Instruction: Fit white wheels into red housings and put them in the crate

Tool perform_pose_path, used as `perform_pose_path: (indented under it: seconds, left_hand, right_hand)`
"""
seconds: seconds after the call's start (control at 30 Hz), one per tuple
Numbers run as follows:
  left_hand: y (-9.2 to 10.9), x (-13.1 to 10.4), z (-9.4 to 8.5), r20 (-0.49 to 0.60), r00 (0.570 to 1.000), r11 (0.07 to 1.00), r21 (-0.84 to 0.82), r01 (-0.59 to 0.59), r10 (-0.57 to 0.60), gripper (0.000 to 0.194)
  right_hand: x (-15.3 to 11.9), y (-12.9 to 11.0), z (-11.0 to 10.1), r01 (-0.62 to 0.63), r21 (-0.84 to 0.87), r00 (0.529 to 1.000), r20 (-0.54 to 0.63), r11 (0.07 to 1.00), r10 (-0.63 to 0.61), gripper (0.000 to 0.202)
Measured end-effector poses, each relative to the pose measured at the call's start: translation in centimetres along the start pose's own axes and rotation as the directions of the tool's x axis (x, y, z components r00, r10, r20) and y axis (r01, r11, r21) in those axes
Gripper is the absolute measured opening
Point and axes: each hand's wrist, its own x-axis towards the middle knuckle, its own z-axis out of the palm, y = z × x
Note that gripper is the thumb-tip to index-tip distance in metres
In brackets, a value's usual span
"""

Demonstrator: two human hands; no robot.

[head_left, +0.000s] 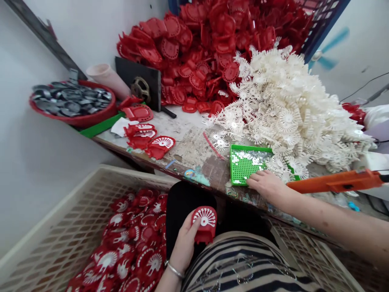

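Note:
My left hand point(186, 235) is closed around a red plastic part point(205, 233) above my lap, its thumb lying on the white fan-shaped piece point(207, 216) set into the part's face. On the table, my right hand point(267, 185) rests at the front right of a green perforated tray point(241, 172), fingers bent over its rim. Small silvery washer-like pieces point(255, 156) lie in the tray. What the right fingertips hold, if anything, is hidden. An orange tool point(337, 181), perhaps a powered driver, lies just behind my right forearm.
White fan pieces point(288, 105) are heaped behind the tray, beside a large pile of red parts point(206, 52). A red basin point(112, 106) of grey discs stands at left. Several assembled red parts point(161, 147) sit near the table edge. Below, a white crate point(48, 243) holds many more.

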Motion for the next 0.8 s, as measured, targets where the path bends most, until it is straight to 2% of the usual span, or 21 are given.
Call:
perform_pose_path:
  seconds: [0.13, 0.23, 0.37, 0.57, 0.67, 0.8]
  left_hand:
    - [-0.3, 0.0, -0.1, -0.002, 1.0, 1.0, -0.001, -0.001, 0.001, 0.056]
    - [-0.3, 0.0, 0.0, -0.021, 1.0, 1.0, 0.008, 0.002, -0.002, 0.056]
    - [-0.1, 0.0, 0.3, -0.036, 0.999, 1.0, 0.029, 0.004, -0.003, 0.058]
    - [0.3, -0.5, 0.2, -0.001, 1.0, 0.996, 0.086, 0.023, -0.023, 0.059]
    - [1.0, -0.9, 0.1, 0.049, 0.999, 0.987, 0.159, -0.008, 0.0, 0.056]
    - [3.4, -1.3, 1.0, 0.128, 0.989, 0.95, 0.291, -0.114, 0.079, 0.048]
  right_hand:
    - [-2.4, 0.4, 0.7, 0.073, -0.014, 0.996, -0.059, 0.997, -0.073, 0.01]
    - [-3.1, 0.2, 1.1, 0.12, -0.032, 0.985, -0.121, 0.992, -0.123, 0.011]
    - [-2.8, -1.0, 1.4, 0.186, -0.025, 0.971, -0.146, 0.982, -0.187, 0.013]
    - [-1.6, -2.0, 1.8, 0.259, -0.037, 0.95, -0.17, 0.965, -0.261, 0.009]
    - [-1.2, -2.1, 1.6, 0.292, -0.032, 0.942, -0.163, 0.956, -0.293, 0.009]
    - [-1.3, -2.3, 1.5, 0.286, -0.019, 0.935, -0.211, 0.958, -0.284, 0.01]
